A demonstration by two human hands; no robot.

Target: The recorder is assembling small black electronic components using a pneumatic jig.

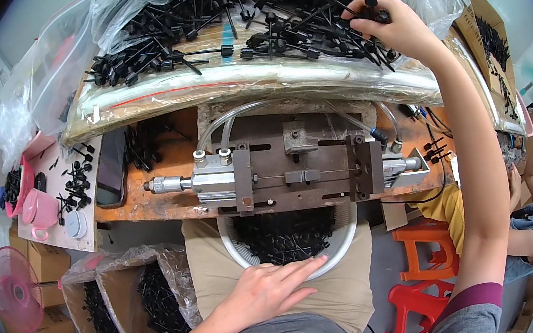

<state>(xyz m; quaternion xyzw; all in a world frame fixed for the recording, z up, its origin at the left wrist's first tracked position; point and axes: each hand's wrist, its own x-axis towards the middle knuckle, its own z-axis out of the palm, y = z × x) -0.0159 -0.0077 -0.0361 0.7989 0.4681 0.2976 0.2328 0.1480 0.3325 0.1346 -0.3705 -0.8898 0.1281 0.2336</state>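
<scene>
Right hand (396, 25) grips black parts (372, 9) — left hand (271, 290) rests on basin (347, 240).

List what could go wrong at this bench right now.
The right hand pinches black plastic pins from a tangled pile on plastic sheeting; neighbours may snag and spill off the shelf. The left hand rests on the rim of the lap basket, directly below the pneumatic press.

Person's own body, seen from above: short maroon sleeves w/ ribbed-looking cuffs, one at approx 7 o'clock, other at 5 o'clock. Grey shirt front w/ dark maroon print at 6 o'clock. Forearms bare below the sleeves. Left hand (266, 292) and right hand (396, 25) bare; no gloves, rings or watch seen.
</scene>
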